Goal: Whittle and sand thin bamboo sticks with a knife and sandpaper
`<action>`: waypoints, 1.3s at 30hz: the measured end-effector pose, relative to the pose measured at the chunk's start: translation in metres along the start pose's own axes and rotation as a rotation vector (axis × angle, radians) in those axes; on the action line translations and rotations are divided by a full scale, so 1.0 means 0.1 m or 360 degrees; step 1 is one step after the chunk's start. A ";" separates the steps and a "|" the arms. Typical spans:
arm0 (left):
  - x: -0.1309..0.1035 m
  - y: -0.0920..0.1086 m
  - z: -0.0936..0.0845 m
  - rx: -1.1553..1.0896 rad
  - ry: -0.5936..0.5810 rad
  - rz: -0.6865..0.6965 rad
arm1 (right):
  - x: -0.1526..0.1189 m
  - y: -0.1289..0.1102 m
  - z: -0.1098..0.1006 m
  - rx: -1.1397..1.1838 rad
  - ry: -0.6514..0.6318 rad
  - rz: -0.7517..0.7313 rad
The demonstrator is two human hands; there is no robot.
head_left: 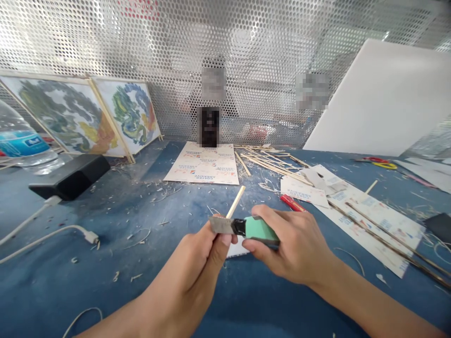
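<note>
My right hand [289, 239] is closed round the green and black handle of a utility knife [260, 230]. Its bare blade points left and lies across a thin pale wooden stick [236, 201], close above the fingers of my left hand [204, 256]. That hand pinches the stick, whose free end rises away from me above the blade. My left fingers and the blade hide the lower part of the stick. Under the hands, part of a small white sheet [238, 249] shows on the blue table.
Sandpaper sheets [202, 164] lie at the back, beside several wooden strips [271, 162]. A red tool [292, 203] is near my right hand; scissors [384, 164] lie farther right. At left stand a black box [70, 176], a water bottle [24, 141] and dragon paintings [70, 115]. Shavings litter the table.
</note>
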State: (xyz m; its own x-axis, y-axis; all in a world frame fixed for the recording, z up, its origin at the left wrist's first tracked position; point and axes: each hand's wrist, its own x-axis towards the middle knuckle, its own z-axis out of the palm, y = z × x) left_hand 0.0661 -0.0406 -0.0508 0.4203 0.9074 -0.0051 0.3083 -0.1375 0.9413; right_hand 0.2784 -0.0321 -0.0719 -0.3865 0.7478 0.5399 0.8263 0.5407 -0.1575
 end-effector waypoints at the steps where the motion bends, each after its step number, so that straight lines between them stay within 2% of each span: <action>1: 0.00 0.00 0.00 -0.0001 0.0000 0.0006 | 0.00 0.00 0.01 -0.0005 0.0034 -0.0005; 7: 0.05 -0.04 0.00 0.0110 -0.0011 0.0021 | 0.01 -0.01 -0.01 -0.0070 0.0141 0.0031; 19: 0.17 -0.13 -0.01 0.0422 0.0360 0.0020 | -0.01 -0.06 0.02 -0.0393 0.0251 0.0304; 22: 0.16 -0.15 -0.02 0.0493 0.0302 0.0074 | -0.02 -0.05 0.02 -0.0340 0.0200 0.0299; 27: 0.11 -0.16 0.00 0.0206 0.0104 0.0077 | -0.01 -0.05 0.03 -0.0098 0.0087 0.0159; 33: 0.08 -0.06 -0.01 0.0117 -0.0015 0.0177 | 0.00 -0.07 0.01 -0.0041 0.0147 0.0120; 39: 0.09 -0.11 0.01 0.0240 0.0133 0.0109 | -0.01 -0.09 0.00 -0.0120 0.0236 0.0179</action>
State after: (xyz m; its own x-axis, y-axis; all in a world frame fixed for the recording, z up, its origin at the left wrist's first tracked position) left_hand 0.0667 -0.0313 -0.0618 0.3742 0.9229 0.0911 0.4087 -0.2522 0.8771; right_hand 0.2716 -0.0379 -0.0713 -0.2303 0.7338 0.6391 0.8914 0.4225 -0.1640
